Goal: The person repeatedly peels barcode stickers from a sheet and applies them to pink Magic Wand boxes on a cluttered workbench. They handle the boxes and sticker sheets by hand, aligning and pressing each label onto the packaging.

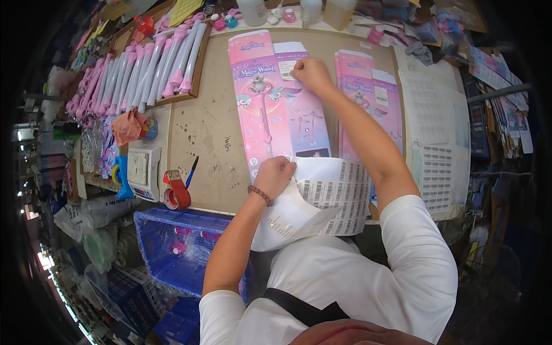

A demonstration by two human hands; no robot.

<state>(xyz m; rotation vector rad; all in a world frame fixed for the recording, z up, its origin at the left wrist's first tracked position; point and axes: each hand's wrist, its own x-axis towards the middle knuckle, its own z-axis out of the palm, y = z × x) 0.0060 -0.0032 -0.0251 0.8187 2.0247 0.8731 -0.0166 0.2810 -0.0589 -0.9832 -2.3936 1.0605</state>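
My left hand (276, 174) pinches the edge of sheets of barcode stickers (330, 194), which curl over the table's front edge towards my lap. Beneath the sheets' upper edge lies a pink and purple flat toy-wand box (254, 120). On its upper right part is a white barcode label (285, 70). The fingertips of my right hand (310, 75) are at that label's right edge; whether they grip it I cannot tell. Right of this box, partly behind my right forearm, lies a stack of similar boxes (355, 112), the top one bearing a white label (381, 95).
An open carton (202, 64) of pink and grey wands stands at the back left. A scale (144, 172), a red tape dispenser (177, 189) and a blue pen (192, 171) lie at left. A blue crate (172, 267) is below the table edge. Bottles (252, 12) line the back.
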